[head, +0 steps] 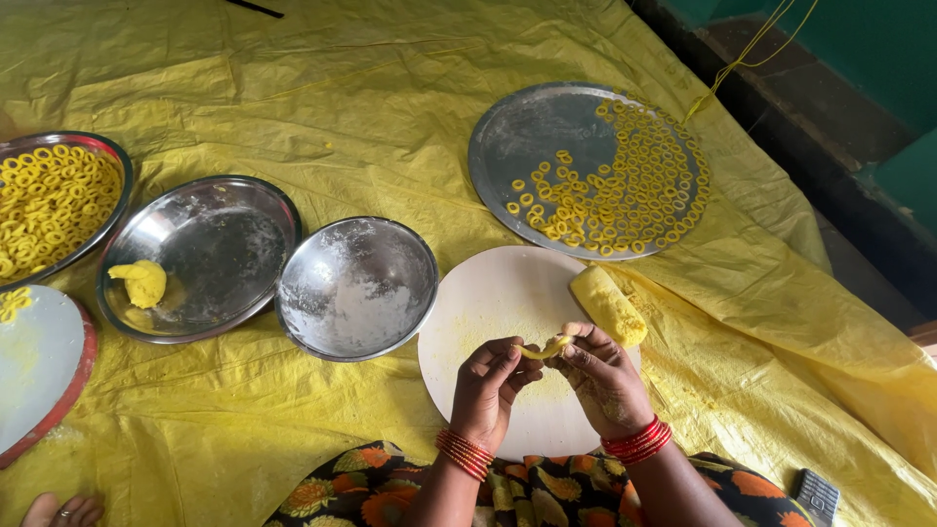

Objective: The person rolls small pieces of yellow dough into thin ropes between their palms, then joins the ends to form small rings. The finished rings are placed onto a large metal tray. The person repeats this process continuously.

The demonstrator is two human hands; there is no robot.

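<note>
My left hand (pixel 491 387) and my right hand (pixel 600 376) meet over a round white board (pixel 488 303), both pinching a small strip of yellow dough (pixel 545 348) between the fingertips. Red bangles ring both wrists. A thick roll of yellow dough (pixel 607 304) lies on the board's right edge, just beyond my right hand. Behind the board a round steel tray (pixel 532 137) carries many small yellow dough rings (pixel 625 185), mostly on its right half.
A floury steel bowl (pixel 357 288) sits left of the board. Further left are a steel plate (pixel 210 244) with a dough lump (pixel 143 283), a tray of rings (pixel 49 200) and a red-rimmed board (pixel 34 366). Another person's fingers (pixel 63 509) show at bottom left. A yellow sheet (pixel 342 88) covers the floor; a phone (pixel 815 495) lies at bottom right.
</note>
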